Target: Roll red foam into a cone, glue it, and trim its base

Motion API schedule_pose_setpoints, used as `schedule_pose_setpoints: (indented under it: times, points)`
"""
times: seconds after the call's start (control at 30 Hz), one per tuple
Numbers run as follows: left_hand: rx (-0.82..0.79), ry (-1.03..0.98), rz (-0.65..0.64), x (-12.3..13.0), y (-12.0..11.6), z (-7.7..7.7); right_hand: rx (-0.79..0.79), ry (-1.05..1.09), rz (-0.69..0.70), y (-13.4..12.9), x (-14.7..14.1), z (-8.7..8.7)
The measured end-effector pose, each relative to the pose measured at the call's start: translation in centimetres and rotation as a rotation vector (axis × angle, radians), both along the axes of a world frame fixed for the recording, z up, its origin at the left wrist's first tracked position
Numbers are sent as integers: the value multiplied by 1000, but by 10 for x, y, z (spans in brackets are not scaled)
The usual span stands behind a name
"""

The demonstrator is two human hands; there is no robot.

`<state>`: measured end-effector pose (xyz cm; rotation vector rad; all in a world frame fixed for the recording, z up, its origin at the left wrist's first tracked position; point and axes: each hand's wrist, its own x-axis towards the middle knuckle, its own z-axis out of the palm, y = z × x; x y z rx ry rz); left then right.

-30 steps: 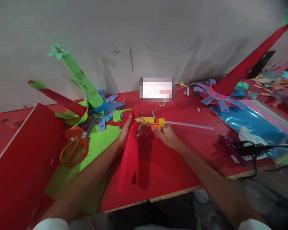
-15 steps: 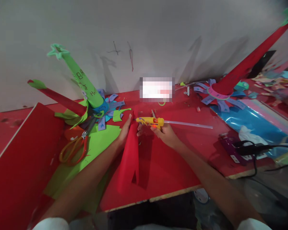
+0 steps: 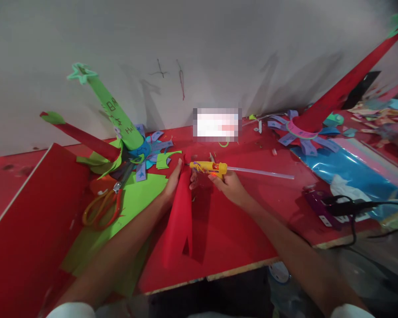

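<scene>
Centrally, the rolled red sheet (image 3: 179,212) extends over the counter (image 3: 239,234), with its wide end toward the near edge and its narrow end toward the wall (image 3: 119,26). The left hand (image 3: 172,183) grips the narrow end; its fingers are clamped around the roll, with the thumb on the left side and fingertips visible on the right. The right hand (image 3: 231,187) holds the yellow glue gun (image 3: 204,167), fingers closed on the handle. The nozzle points left at the narrow end of the roll; contact between the two cannot be determined. A red light shows on the gun body, and a translucent glue stick (image 3: 262,172) projects from its rear.

Left of the roll, orange-handled scissors (image 3: 120,198) rest partly on green sheets (image 3: 142,190). Behind them, a green tube (image 3: 117,112) leans left. At far right, a purple box (image 3: 313,201) sits beside a blue packet (image 3: 334,170).
</scene>
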<state>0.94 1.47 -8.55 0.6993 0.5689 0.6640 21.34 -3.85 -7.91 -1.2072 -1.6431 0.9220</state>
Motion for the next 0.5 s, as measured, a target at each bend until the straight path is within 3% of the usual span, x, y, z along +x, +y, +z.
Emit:
schedule_pose_setpoints:
  times: [0.3, 0.5]
  points:
    - [-28, 18, 6, 0, 0, 1, 0, 14, 17, -1, -2, 3]
    - [55, 63, -50, -2, 2, -1, -16, 5, 38, -2, -1, 2]
